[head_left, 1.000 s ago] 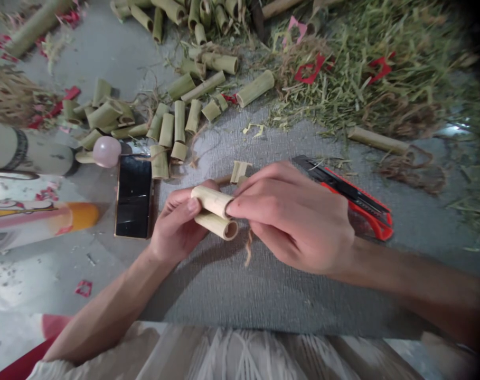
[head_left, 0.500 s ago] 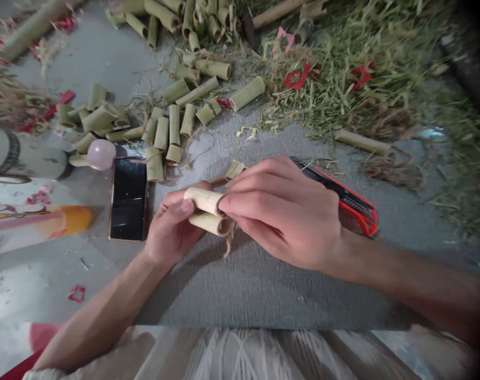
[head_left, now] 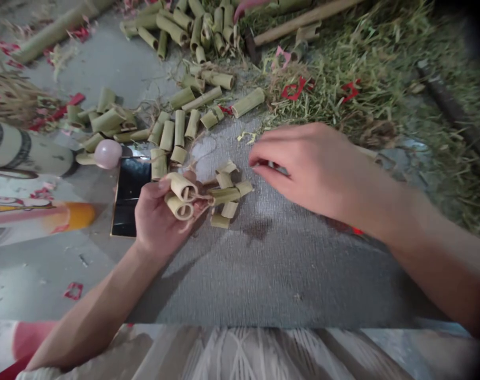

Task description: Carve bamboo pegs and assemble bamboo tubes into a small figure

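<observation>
My left hand (head_left: 158,219) is closed on a pair of short, pale bamboo tubes (head_left: 183,187), their open ends facing right. Twine (head_left: 200,199) runs from them to a cluster of smaller bamboo pieces (head_left: 226,195) just to their right, seen above the grey cloth. A thin stick shows inside the upper tube. Apart from the bamboo, over the cloth, my right hand (head_left: 303,169) has its thumb and fingertips drawn together; whatever they hold, if anything, cannot be made out. Beneath the right forearm only a red-orange bit of a cutter (head_left: 357,230) shows.
A phone (head_left: 131,198) lies left of my left hand, near a lilac ball (head_left: 107,154). Many cut bamboo tubes (head_left: 179,128) are scattered beyond. A hammer-like tool (head_left: 303,25) and grassy shavings (head_left: 374,68) lie at the back. Bottles (head_left: 29,150) line the left side.
My right hand has left the bamboo tubes and moved right and up. My left hand has shifted slightly left, turning the tubes so the small bamboo cluster shows. The right forearm now covers most of the cutter.
</observation>
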